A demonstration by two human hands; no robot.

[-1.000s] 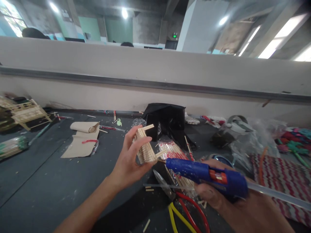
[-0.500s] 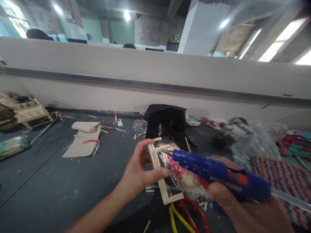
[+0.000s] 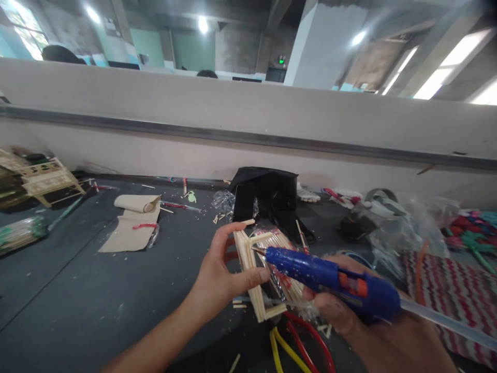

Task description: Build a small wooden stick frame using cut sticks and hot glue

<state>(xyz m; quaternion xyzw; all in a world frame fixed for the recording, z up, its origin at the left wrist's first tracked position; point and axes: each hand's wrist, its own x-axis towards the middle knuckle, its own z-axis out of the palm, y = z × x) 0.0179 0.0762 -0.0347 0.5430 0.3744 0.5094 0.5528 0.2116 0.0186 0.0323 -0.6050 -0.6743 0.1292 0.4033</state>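
A left hand (image 3: pixel 223 280) grips one stick frame (image 3: pixel 252 280) above the table (image 3: pixel 116 305), its fingers partly hidden behind the wood; a right hand (image 3: pixel 368 316), cut off at the edge, clasps one blue glue gun (image 3: pixel 330 274). Below, two handles, red (image 3: pixel 310 336) and yellow (image 3: pixel 289 349), run out of view.

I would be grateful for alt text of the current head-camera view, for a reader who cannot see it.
The left hand holds a small wooden-stick frame while the right hand brings the tip of a blue glue gun to its upper corner. Around them on a dark table lie bagged sticks, red and yellow tool handles, and brown paper.
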